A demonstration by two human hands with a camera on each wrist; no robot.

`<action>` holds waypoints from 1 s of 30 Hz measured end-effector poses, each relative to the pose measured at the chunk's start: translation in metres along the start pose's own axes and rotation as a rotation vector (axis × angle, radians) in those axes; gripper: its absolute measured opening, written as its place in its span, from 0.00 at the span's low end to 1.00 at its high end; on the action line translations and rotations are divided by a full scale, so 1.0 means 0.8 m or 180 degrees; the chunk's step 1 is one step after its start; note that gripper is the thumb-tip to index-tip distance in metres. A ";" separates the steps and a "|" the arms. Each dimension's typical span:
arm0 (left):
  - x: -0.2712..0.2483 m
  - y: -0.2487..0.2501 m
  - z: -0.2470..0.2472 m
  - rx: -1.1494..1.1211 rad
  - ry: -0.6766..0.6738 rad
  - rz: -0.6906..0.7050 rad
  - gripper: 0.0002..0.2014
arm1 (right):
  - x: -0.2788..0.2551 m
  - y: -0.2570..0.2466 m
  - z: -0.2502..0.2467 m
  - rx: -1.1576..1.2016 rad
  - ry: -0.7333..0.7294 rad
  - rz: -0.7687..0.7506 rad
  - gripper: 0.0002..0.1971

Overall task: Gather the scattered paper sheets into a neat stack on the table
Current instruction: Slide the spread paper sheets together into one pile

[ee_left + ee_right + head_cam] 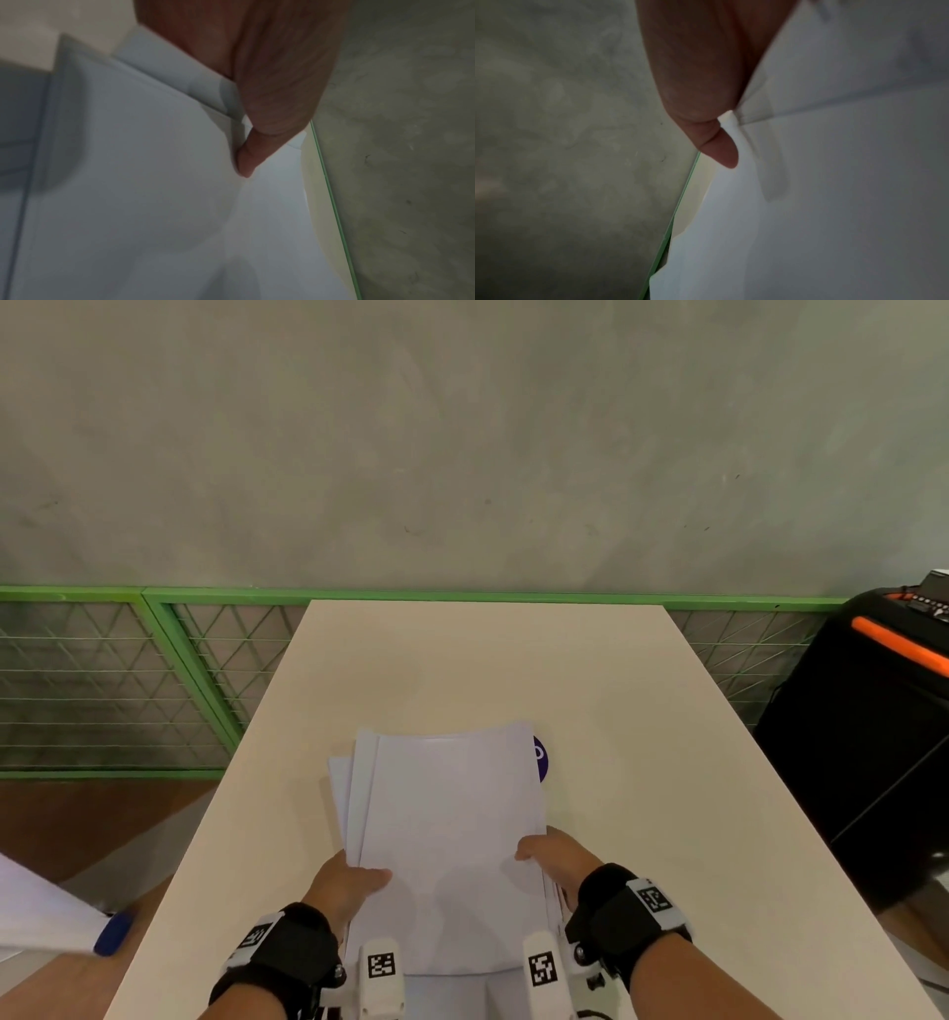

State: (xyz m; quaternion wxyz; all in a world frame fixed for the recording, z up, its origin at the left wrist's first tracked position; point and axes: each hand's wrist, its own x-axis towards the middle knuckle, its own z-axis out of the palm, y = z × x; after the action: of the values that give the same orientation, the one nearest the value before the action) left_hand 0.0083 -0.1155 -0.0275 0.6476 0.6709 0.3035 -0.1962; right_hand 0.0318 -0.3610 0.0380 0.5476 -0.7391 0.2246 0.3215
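A bundle of white paper sheets (pixel 447 839) is held over the near middle of the beige table (pixel 642 711), its far end curving up and its left edges fanned unevenly. My left hand (pixel 354 880) grips the bundle's left side, thumb on top (pixel 246 162). My right hand (pixel 554 857) grips the right side, thumb (pixel 723 150) pressed on the sheets (pixel 834 182). The fingers under the paper (pixel 141 182) are hidden in every view.
A purple round sticker (pixel 540 757) on the table peeks out past the bundle's far right corner. A black case with orange trim (pixel 873 711) stands to the right of the table. A green mesh fence (pixel 128 680) runs behind it, below a grey wall.
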 end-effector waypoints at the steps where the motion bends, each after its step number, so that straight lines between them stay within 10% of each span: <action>1: -0.002 0.001 0.001 0.0016 0.0011 0.0041 0.33 | 0.005 0.003 0.003 -0.0103 0.0122 -0.0021 0.31; 8: -0.015 0.010 0.009 -0.0106 0.0065 0.0224 0.38 | 0.001 -0.008 0.011 -0.0378 0.0279 0.0030 0.14; 12: -0.012 0.007 0.002 -0.0137 -0.0194 0.0217 0.54 | 0.000 -0.008 0.002 -0.0179 0.0111 0.0176 0.26; 16: -0.032 0.022 -0.001 -0.0064 -0.0339 0.0302 0.27 | 0.002 0.006 -0.004 0.0141 -0.0079 0.0239 0.07; 30: -0.084 0.104 0.002 -0.0573 -0.0202 0.1373 0.15 | -0.039 -0.030 -0.045 0.0350 0.0142 -0.1393 0.21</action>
State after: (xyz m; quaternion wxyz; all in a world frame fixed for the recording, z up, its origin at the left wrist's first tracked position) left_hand 0.0135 -0.1254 0.0786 0.7409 0.6532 0.1489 -0.0464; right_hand 0.0349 -0.3890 0.0836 0.6386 -0.7462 0.0881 0.1660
